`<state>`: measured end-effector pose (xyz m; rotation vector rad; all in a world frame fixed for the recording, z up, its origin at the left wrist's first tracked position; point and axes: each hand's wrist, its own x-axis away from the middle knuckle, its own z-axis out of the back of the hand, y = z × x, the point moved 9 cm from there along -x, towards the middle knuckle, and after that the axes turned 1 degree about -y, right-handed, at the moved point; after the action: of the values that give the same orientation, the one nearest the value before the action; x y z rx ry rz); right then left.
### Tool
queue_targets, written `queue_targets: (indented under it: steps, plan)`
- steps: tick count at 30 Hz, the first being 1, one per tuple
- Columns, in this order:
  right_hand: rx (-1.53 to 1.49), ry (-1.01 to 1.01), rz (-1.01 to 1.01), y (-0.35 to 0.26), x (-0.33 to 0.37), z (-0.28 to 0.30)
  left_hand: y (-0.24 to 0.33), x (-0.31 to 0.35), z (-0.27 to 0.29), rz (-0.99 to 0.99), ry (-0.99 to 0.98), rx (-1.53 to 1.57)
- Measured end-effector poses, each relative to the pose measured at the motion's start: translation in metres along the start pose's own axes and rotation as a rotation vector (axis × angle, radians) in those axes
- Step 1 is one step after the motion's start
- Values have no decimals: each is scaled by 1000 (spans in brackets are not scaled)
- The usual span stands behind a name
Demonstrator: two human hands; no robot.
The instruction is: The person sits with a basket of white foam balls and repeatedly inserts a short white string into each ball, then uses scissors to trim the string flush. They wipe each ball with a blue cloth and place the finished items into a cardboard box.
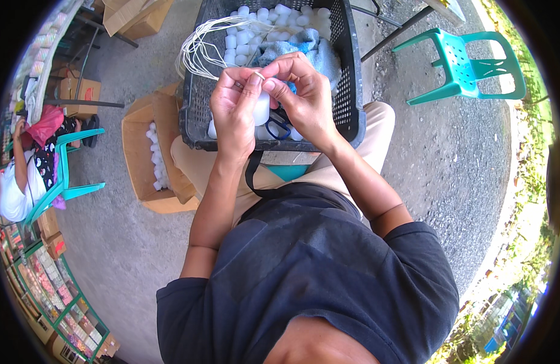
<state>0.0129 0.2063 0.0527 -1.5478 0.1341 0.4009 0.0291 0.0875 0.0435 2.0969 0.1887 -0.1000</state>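
My left hand (234,109) and my right hand (301,100) meet over a black plastic crate (353,85). Both are closed, fingertips pinching a thin white cord (259,74) between them. Just below the fingers is a short white cylinder (263,110), candle-like, partly hidden by my left hand; whether the cord runs through it I cannot tell. A loose bundle of white cords (198,51) trails over the crate's left rim. Many similar white cylinders (243,42) fill the crate, with a blue cloth (322,57) on top. Blue-handled scissors (278,126) lie beneath my right hand.
To the left of the crate stands an open cardboard box (140,176) with more white cylinders in it. A green plastic chair (456,64) is at the far right. Another person (25,182) sits at the left on a green chair (61,164), near stacked shelves (61,297).
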Motion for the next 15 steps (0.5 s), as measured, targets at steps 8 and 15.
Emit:
queue_targets:
  steps: [8, 15]
  plan:
    - [-272, 30, -184, 21, 2, 1, 9, -3, -3, -167, 0, -77]
    - [-259, 89, -44, 12, 0, 4, 12, -2, -1, -207, -31, -354]
